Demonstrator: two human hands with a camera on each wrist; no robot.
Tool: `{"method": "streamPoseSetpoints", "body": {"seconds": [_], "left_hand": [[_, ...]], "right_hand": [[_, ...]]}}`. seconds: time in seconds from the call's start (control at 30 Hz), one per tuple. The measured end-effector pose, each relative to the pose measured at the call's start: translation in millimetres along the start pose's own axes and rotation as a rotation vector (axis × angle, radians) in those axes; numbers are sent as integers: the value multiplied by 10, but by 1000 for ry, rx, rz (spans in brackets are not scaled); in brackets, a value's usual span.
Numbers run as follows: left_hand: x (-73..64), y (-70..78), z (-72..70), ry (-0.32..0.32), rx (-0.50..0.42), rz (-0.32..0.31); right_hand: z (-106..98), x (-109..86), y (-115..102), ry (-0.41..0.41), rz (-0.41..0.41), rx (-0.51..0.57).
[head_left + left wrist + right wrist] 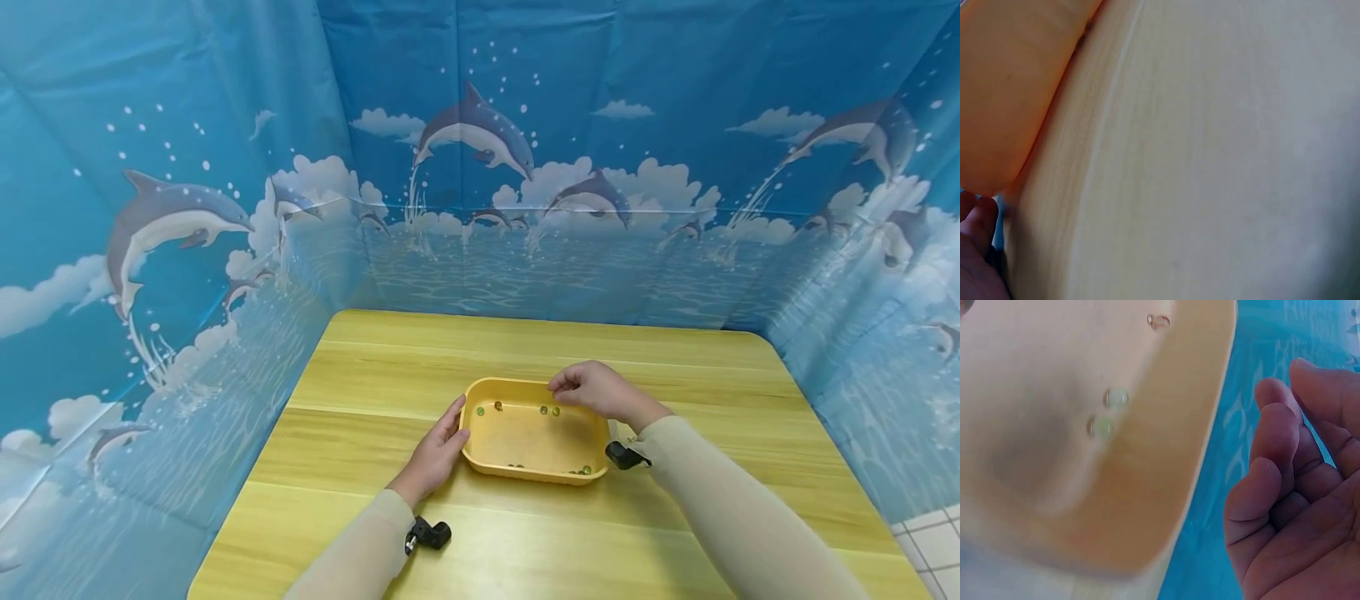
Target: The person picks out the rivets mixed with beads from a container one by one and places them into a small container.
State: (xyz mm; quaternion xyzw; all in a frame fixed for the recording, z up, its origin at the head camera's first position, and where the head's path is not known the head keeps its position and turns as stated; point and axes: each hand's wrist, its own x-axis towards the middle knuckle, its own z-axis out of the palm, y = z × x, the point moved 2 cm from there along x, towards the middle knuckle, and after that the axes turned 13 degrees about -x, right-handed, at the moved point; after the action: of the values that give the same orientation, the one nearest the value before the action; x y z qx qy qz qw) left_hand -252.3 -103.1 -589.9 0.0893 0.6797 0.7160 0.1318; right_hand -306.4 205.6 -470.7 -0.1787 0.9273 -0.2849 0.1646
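Observation:
A yellow rectangular plastic tray (534, 475) with rounded corners sits on the wooden table. My left hand (435, 457) grips its left side, thumb over the rim and fingers against the outer wall; in the left wrist view only some fingers (982, 222) show below the tray's corner. Over the far rim, toward the right, hovers my right hand (600, 390), its fingers loosely curled. Nothing shows between those fingers in the right wrist view. Several small glass marbles lie inside, including a green marble (481, 411) and an amber marble (498, 406) by the far wall. Others lie along the near wall.
The wood-grain table (360, 467) reaches around the tray on all sides. A blue curtain (480, 258) printed with dolphins hangs behind the table and along both sides. White floor tiles (937, 542) show at the lower right.

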Motion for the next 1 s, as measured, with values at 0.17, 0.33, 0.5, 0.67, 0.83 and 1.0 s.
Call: {"method": "streamPoseSetpoints", "body": {"seconds": [0.17, 0.33, 0.5, 0.67, 0.83, 1.0], "left_hand": [[5, -3, -4, 0, -3, -5], [7, -9, -9, 5, 6, -6], [12, -9, -6, 0, 13, -9], [13, 7, -5, -8, 19, -2], [6, 3, -8, -2, 9, -10], [3, -6, -9, 9, -3, -13]], "right_hand": [[152, 148, -72, -25, -14, 2], [293, 276, -124, -45, -21, 21], [409, 368, -181, -46, -36, 12], [494, 457, -220, -33, -43, -24], [570, 534, -257, -37, -28, -26], [636, 602, -280, -40, -19, -34]]}}
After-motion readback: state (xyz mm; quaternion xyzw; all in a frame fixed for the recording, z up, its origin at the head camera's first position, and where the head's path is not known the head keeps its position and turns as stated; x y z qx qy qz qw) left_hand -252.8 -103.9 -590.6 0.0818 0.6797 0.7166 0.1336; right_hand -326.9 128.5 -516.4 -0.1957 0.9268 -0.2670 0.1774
